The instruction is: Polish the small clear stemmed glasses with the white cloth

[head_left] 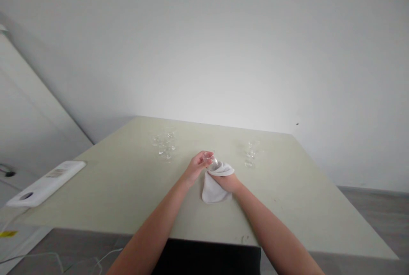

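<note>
Over the middle of the table, my left hand (pixel 197 166) is closed on a small clear glass (pixel 209 156), its thumb and fingers on either side. A white cloth (pixel 216 187) is draped over my right hand (pixel 227 181), which presses it against the lower part of the glass. The cloth hides most of the right fingers, and its loose end hangs down toward me. Several small clear glasses (pixel 165 144) stand in a cluster to the left of my hands. Farther right is a smaller group of clear glasses (pixel 251 153).
The pale table (pixel 128 190) reaches back to a white wall (pixel 223 45). A white power strip (pixel 47 183) with a cord lies at the left edge. More cables (pixel 60 260) run across the floor below, at the lower left.
</note>
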### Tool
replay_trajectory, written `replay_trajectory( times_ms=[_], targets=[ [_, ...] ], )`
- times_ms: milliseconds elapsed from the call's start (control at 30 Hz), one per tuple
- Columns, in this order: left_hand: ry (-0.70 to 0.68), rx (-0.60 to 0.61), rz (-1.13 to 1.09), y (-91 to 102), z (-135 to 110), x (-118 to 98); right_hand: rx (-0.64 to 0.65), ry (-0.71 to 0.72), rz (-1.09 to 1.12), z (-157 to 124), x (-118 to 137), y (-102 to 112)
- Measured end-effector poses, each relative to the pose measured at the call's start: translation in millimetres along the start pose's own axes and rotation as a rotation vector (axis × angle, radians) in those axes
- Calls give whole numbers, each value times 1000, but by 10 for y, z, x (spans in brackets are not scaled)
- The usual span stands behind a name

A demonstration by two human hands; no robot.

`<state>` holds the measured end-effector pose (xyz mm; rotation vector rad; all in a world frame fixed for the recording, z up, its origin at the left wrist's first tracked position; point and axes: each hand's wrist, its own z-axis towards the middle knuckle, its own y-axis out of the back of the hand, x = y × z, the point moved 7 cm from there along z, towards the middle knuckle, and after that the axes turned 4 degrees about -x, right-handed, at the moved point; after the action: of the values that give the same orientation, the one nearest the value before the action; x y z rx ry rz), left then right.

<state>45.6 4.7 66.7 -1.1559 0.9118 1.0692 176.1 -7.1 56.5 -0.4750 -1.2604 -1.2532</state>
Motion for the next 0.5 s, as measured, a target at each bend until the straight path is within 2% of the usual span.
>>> replay_trajectory(
  times_ms=[233,367,433,500],
  targets=[
    [13,-26,32,11,-2,7,-2,4,0,26,19,4],
    [51,-27,47,-10,-24,4,17,5,96,29,39,30],
    [95,51,-40,-67,-53,14,83,-94,190,-6,-10,16],
    [124,169,-159,-147,-89,13,142,-256,295,-63,-86,-13]
  ],
)
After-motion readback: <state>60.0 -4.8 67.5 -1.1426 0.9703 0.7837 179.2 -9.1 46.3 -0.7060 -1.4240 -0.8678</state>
